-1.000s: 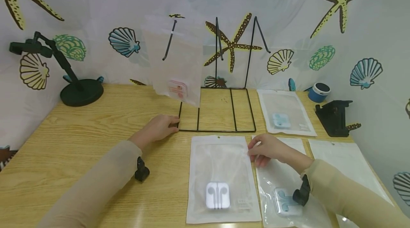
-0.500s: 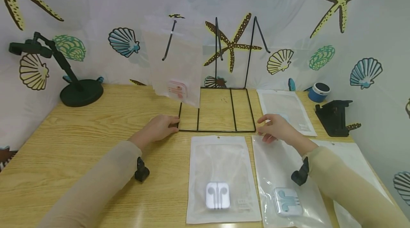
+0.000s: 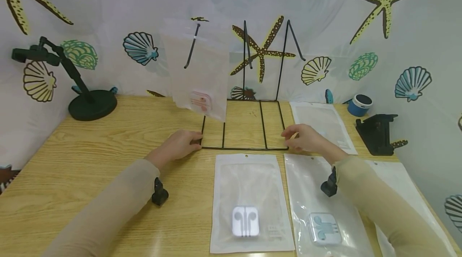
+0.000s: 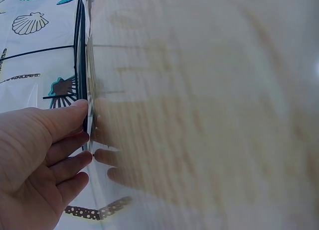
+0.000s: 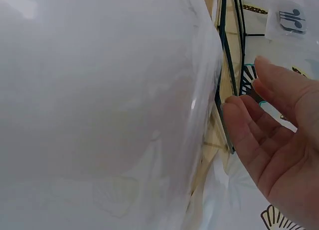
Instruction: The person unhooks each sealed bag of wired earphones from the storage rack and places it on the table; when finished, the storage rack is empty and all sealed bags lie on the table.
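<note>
A black wire display rack (image 3: pixel 245 149) stands on the table. My left hand (image 3: pixel 180 143) pinches its front left corner between thumb and fingers; the left wrist view shows the fingertips at the dark wire (image 4: pixel 79 51). My right hand (image 3: pixel 304 138) is at the front right corner, thumb and fingers parted, and contact is hard to tell. From the rack's left hook hangs a clear bag (image 3: pixel 198 76) with pink earphones (image 3: pixel 201 102). In front lies a bag (image 3: pixel 249 185) with white earphones (image 3: pixel 245 221), and beside it another bag (image 3: pixel 306 193) with light blue earphones (image 3: pixel 325 229).
More bags lie at the right: one behind my right hand (image 3: pixel 319 118), another bag (image 3: pixel 393 177) partly under the right sleeve. A blue jar (image 3: pixel 359 105) and a black stand (image 3: pixel 377 134) are at the right back, a dark green lamp (image 3: pixel 92 104) at the left back.
My right hand has moved from the top of the front bags up and left to the rack's front right corner. The left hand has stayed at the left corner.
</note>
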`<state>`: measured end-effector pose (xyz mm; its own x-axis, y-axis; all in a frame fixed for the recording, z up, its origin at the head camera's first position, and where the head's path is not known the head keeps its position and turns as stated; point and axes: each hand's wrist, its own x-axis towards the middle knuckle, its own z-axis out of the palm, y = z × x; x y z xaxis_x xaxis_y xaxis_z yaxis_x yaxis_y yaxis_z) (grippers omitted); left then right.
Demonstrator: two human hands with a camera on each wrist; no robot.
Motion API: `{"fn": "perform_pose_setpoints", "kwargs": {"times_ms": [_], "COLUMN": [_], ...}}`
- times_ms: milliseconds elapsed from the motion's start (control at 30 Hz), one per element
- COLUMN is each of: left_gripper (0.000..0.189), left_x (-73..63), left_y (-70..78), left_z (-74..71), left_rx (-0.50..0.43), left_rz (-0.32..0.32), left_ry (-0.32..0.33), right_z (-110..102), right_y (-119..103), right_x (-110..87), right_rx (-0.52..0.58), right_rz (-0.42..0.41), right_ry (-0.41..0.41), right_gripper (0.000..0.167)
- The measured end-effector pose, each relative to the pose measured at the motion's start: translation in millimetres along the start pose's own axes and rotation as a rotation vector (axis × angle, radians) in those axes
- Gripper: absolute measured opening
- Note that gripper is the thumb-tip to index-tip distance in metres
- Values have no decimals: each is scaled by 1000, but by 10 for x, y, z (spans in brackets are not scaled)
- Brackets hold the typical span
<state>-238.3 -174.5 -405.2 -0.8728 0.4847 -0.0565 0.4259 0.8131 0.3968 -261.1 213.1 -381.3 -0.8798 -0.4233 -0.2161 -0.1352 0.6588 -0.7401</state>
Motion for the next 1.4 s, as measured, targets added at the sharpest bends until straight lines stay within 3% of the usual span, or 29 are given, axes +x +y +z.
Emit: {"fn": "perform_pose_setpoints", "kwargs": {"times_ms": [133, 500, 667, 833, 967, 1200, 1400], "left_gripper": [43, 43, 43, 43, 41, 45, 50], "left_x": [1, -15, -33, -71, -106, -189, -189], "left_y": [-1, 14, -55, -174, -246, -275, -247], "left_z": [4, -24, -16, -60, -151, -391, -574], "left_rx": [-3, -11, -25, -47, -47, -122, -181], "left_rz": [-3, -18, -6, -34, -45, -194, -237], "left_ry": [1, 0, 12, 27, 85, 214, 430], "right_z": [56, 159, 173, 183, 194, 195, 195], "right_y": [3, 33, 29, 28, 22, 12, 12], "right_x": [35, 106, 103, 101, 109, 118, 131], "right_rx": [-85, -139, -158, -174, -173, -159, -161], "right_rz": [-49, -47, -30, -22, -7, 12, 23], "right_ry": [-20, -38, -39, -39, -39, -45, -55], "right_gripper": [19, 7, 6, 7, 7, 6, 6]}}
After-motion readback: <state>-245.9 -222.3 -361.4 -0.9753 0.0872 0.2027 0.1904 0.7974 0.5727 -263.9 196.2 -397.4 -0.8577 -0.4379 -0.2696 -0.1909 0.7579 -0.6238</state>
